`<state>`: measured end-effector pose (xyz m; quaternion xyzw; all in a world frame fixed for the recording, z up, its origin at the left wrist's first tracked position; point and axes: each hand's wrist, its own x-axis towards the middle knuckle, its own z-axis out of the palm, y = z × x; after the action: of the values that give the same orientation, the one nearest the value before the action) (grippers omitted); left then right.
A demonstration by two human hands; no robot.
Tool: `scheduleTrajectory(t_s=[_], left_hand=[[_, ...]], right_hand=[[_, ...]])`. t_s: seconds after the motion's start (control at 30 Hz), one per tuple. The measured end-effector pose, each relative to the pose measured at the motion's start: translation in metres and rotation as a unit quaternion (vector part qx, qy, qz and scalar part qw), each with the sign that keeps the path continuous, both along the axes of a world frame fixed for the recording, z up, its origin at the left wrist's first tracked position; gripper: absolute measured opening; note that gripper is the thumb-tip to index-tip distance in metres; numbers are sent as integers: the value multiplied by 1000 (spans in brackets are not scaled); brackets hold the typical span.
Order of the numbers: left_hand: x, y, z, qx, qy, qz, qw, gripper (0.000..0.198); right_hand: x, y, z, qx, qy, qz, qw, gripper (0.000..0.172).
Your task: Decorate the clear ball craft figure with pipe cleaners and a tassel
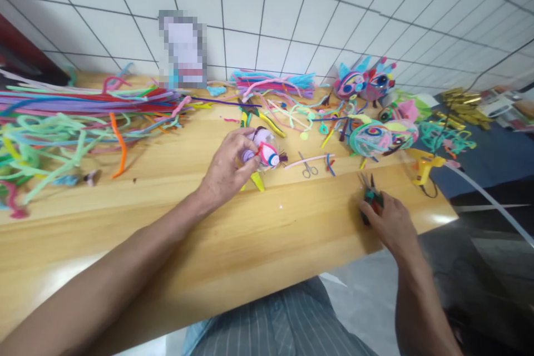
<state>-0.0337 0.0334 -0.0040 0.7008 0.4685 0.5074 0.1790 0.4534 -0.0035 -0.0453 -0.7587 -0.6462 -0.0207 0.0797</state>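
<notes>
My left hand (227,168) is closed around a small pipe-cleaner figure (263,151), lilac and pink with a white-and-red eye and a yellow piece below, held just above the wooden table (267,233). My right hand (390,221) rests near the table's front right edge, with its fingers wrapped on the red-and-green handles of small pliers (370,194), jaws pointing away from me. Small scissors (307,167) lie on the wood between the two hands.
Long pipe cleaners (83,111) in many colours are heaped at the left and along the back. Finished coiled fish figures (365,83) and a spiral disc (375,136) stand at the back right. A yellow glue gun (423,166) lies near the right edge. A tiled wall runs behind.
</notes>
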Motion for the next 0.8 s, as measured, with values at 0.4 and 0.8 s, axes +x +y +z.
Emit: scheduleTrajectory(t_s=[0.4,0.8], left_hand=[[2,1,-1,-4,-9,-6,1000,9],[3,0,1,-6,-12,-5,1000,7]], right_hand=[[-42,-11,21,138,51,7,989,45],[-216,35,132,120,5,450,885,34]])
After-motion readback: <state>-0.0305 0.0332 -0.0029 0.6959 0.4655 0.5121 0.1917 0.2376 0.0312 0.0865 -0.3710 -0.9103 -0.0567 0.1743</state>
